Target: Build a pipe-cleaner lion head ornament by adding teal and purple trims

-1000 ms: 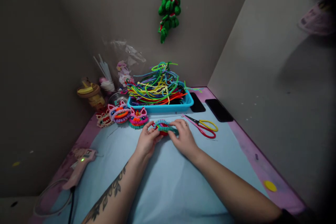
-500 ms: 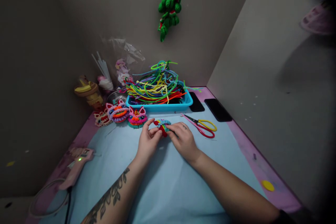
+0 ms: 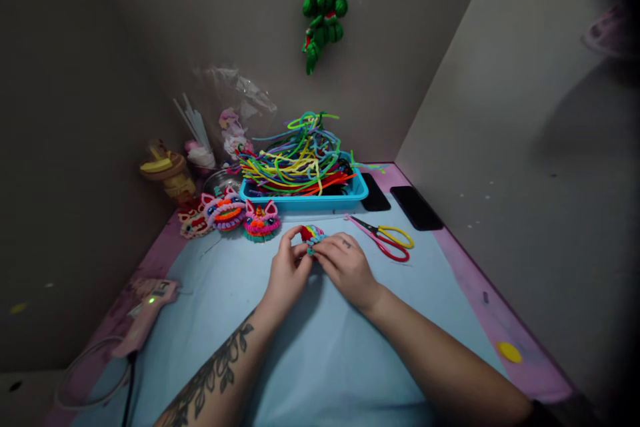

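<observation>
Between my two hands is a small pipe-cleaner piece [image 3: 313,233] in red, yellow and light blue. My left hand [image 3: 290,268] pinches it from the left, thumb and fingers around its lower edge. From the right, the fingertips of my right hand [image 3: 347,270] grip its light blue side; a small teal bit shows between the fingertips. Part of the piece is hidden by my fingers. Beyond my left hand sits a pink pipe-cleaner animal head [image 3: 261,221]. Scissors [image 3: 387,240] with one yellow and one red handle lie to the right of my right hand.
A blue tray [image 3: 305,202] heaped with colourful pipe cleaners [image 3: 300,163] stands at the back. Two dark phones [image 3: 416,208] lie right of it. More animal heads [image 3: 223,209] sit at left. A pink glue gun [image 3: 150,313] with a lit green light lies at the left edge.
The piece has been turned in my fingers: less red faces me and a teal bit now shows at the bottom. My left hand has shifted slightly right.
</observation>
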`<move>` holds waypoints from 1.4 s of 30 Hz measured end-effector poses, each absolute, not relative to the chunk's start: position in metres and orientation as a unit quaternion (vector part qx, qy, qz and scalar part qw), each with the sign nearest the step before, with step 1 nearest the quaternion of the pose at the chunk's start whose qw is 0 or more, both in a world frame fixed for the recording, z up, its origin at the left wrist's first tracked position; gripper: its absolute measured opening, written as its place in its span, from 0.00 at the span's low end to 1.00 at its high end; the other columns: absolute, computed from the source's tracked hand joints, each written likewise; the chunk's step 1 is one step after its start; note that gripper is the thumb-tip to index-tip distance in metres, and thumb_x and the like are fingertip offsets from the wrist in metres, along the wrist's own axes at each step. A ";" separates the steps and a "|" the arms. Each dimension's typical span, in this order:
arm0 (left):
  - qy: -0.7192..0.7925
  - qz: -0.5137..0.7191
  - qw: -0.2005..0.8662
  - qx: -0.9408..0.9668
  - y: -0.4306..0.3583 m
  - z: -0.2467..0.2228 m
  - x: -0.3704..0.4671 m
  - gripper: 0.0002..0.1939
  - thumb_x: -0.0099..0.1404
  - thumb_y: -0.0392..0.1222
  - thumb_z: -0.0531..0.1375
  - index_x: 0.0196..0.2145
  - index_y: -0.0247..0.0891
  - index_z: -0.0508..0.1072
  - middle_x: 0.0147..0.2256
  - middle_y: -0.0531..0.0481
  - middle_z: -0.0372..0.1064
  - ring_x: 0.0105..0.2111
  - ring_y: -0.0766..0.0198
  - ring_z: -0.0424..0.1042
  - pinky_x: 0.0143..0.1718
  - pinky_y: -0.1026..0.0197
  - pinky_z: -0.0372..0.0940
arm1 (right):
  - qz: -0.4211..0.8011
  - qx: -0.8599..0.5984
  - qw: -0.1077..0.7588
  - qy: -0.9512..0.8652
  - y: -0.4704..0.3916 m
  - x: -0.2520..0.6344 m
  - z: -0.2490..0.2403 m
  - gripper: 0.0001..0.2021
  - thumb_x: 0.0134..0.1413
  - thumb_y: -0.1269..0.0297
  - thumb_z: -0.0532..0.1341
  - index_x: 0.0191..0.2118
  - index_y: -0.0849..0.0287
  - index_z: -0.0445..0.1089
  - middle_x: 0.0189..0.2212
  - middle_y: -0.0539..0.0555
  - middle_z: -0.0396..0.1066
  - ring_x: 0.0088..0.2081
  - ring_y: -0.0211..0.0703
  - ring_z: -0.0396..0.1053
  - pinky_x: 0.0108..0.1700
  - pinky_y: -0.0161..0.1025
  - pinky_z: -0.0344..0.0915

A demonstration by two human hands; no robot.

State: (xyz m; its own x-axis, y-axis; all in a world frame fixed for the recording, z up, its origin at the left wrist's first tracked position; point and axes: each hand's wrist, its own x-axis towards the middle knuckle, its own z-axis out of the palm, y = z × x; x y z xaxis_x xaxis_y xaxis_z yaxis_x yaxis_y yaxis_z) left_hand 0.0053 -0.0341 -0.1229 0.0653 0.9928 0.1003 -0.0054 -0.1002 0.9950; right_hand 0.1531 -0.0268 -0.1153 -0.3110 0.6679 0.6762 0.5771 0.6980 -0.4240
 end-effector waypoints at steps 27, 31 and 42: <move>0.511 0.515 0.459 0.512 -0.032 -0.132 0.016 0.26 0.54 0.32 0.57 0.51 0.38 0.59 0.35 0.48 0.71 0.28 0.69 0.69 0.30 0.67 0.64 | 0.076 -0.454 0.346 -0.817 -0.027 0.159 -0.110 0.06 0.55 0.74 0.56 0.32 0.59 0.69 0.29 0.54 0.70 0.36 0.46 0.64 0.41 0.43 0.62; 0.508 0.525 0.478 0.488 -0.032 -0.130 0.017 0.26 0.52 0.32 0.57 0.50 0.38 0.59 0.32 0.52 0.68 0.26 0.71 0.67 0.28 0.68 0.63 | 0.114 -0.475 0.349 -0.799 -0.027 0.158 -0.111 0.05 0.53 0.73 0.57 0.34 0.58 0.68 0.31 0.54 0.70 0.37 0.47 0.65 0.40 0.42 0.62; 0.474 0.548 0.506 0.467 -0.032 -0.120 0.011 0.25 0.53 0.35 0.59 0.48 0.39 0.59 0.31 0.53 0.68 0.26 0.70 0.67 0.31 0.64 0.64 | 0.354 -0.479 0.450 -0.665 -0.013 0.169 -0.117 0.14 0.50 0.65 0.60 0.45 0.54 0.67 0.48 0.55 0.64 0.50 0.46 0.64 0.44 0.41 0.66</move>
State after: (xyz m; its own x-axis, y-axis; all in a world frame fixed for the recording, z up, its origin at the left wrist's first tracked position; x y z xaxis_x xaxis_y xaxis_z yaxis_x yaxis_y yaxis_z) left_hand 0.0111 -0.0321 -0.1202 -0.0512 0.9982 0.0325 -0.1113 -0.0381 0.9931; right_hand 0.1685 -0.0128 -0.1171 -0.1362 0.9562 0.2592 0.3180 0.2900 -0.9026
